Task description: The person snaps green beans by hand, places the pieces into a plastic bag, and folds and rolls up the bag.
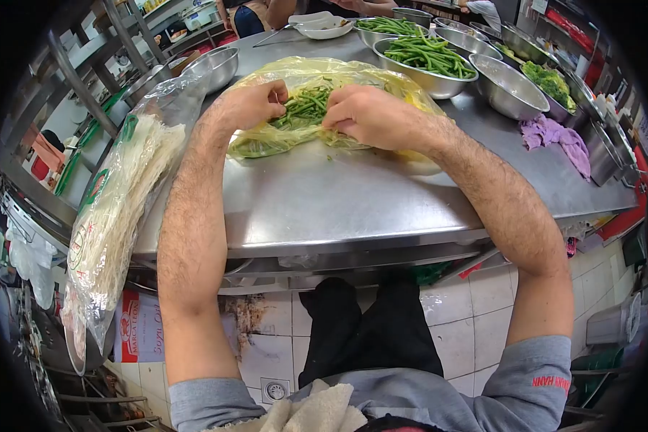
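A yellow translucent plastic bag lies open on the steel table, with cut green beans showing in its mouth. At the left of this opening is my left hand, its fingers curled and thumb close to the fingertips. On the opposite side, my right hand is closed in a pinch by the bag's near edge, over the beans. What either pinch holds, if anything, is too small or hidden to make out. Both forearms reach across the near part of the table.
Beyond the bag stands a steel bowl of whole green beans, with more bowls behind. An upturned-looking steel bowl and a purple cloth are at right. A clear bag of pale noodle-like strands hangs over the left edge. Other people stand at the far side.
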The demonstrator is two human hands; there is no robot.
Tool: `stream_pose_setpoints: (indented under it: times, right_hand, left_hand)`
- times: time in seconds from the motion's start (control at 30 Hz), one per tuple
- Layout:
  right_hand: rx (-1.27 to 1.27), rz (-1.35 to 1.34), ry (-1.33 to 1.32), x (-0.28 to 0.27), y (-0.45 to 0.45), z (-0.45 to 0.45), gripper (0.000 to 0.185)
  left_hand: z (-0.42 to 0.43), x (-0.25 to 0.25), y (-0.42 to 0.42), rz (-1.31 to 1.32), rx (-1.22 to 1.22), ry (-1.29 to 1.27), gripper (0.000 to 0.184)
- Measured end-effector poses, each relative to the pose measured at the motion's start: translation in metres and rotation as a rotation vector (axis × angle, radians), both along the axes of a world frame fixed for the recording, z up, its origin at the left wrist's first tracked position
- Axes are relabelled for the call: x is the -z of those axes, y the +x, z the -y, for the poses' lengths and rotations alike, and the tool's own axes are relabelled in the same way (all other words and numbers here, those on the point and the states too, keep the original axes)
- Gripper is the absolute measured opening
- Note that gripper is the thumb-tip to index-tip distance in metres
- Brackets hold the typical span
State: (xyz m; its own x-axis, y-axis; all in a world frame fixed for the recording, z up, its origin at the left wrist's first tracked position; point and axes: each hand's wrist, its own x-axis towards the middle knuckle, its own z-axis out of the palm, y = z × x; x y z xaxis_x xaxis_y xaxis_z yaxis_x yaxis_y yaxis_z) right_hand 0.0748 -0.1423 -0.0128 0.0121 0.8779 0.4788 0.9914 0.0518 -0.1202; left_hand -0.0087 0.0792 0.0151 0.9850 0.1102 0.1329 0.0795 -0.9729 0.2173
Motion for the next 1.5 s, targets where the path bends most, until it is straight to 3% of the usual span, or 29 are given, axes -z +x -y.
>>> stream_pose_setpoints:
  times: [0.07,0.2,0.33,0.4,0.47,0.57,0.83,1.0,1.07,1.1,1.17,1.2,1.27,1.33,1.5]
  right_hand:
    - [0.109,-0.067,-0.175,-0.013,-0.007,0.005,0.016]
    - [0.217,-0.075,-0.228,-0.013,-0.006,0.003,0.019]
    - [0.254,-0.041,-0.066,-0.005,-0.001,0.002,0.024]
    - [0.277,-0.004,-0.047,-0.004,-0.001,0.002,0.025]
    - [0.299,-0.03,0.195,-0.002,0.0,0.001,0.027]
    - [0.269,-0.007,0.28,-0.003,0.002,0.0,0.026]
    - [0.327,0.149,0.141,-0.009,0.005,0.0,0.018]
    - [0.277,0.152,0.206,-0.013,-0.001,0.0,0.023]
    - [0.339,-0.225,0.293,-0.015,-0.003,-0.004,0.025]
    - [0.338,-0.223,0.292,-0.013,0.0,-0.006,0.025]
    - [0.268,-0.639,0.365,-0.011,0.005,-0.011,0.02]
    - [0.267,-0.641,0.364,-0.012,0.003,-0.01,0.02]
    - [0.272,-0.978,0.339,-0.016,-0.001,-0.007,0.021]
    - [0.3,-1.017,0.347,-0.015,0.005,-0.007,0.022]
    - [0.334,-1.018,0.224,-0.018,0.006,-0.002,0.021]
  left_hand:
    - [-0.001,0.002,0.0,0.043,0.02,-0.029,0.022]
    - [0.004,-0.004,0.002,0.077,0.053,-0.007,0.02]
    - [0.012,-0.007,0.0,0.123,0.029,-0.071,0.021]
    - [0.015,-0.006,0.0,0.224,0.124,-0.29,0.022]
    - [0.018,-0.011,0.001,0.198,0.152,-0.277,0.021]
    - [0.027,-0.009,0.001,0.227,0.224,-0.298,0.021]
    - [0.04,-0.008,0.0,0.204,0.268,-0.308,0.021]
    - [0.051,-0.006,0.001,0.361,0.39,-0.24,0.018]
    - [0.056,-0.008,0.0,0.423,0.389,-0.265,0.017]
    - [0.057,-0.008,0.0,0.479,0.382,-0.291,0.016]
    - [0.062,-0.005,0.001,0.535,0.36,-0.288,0.015]
    - [0.064,-0.004,0.003,0.589,0.342,-0.284,0.015]
    - [0.068,0.001,0.007,0.614,0.328,-0.293,0.014]
    - [0.072,0.001,0.006,0.642,0.311,-0.302,0.014]
    - [0.067,-0.004,0.014,0.691,0.341,-0.817,0.018]
